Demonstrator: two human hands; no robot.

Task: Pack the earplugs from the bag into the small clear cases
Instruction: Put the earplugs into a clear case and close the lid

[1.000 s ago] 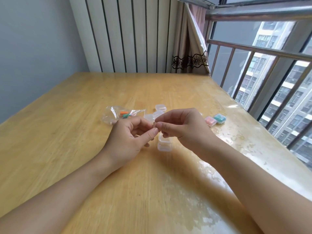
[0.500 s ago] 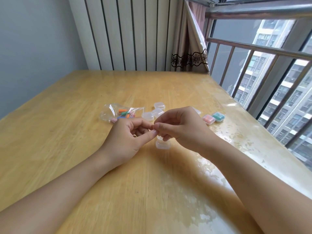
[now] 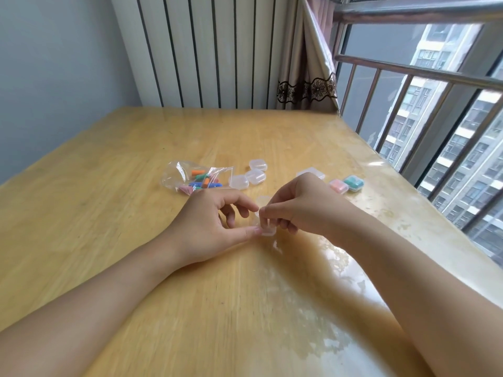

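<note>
both pinching one small clear case on the table: left hand, right hand. no legible writing on bag.

Wooden table, curtain, railing

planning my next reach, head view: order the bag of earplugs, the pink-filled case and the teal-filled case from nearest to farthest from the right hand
1. pink-filled case, just beyond the right hand, toward the window.
2. teal-filled case, touching the pink one, farther out.
3. bag of earplugs, across on the left.
</note>
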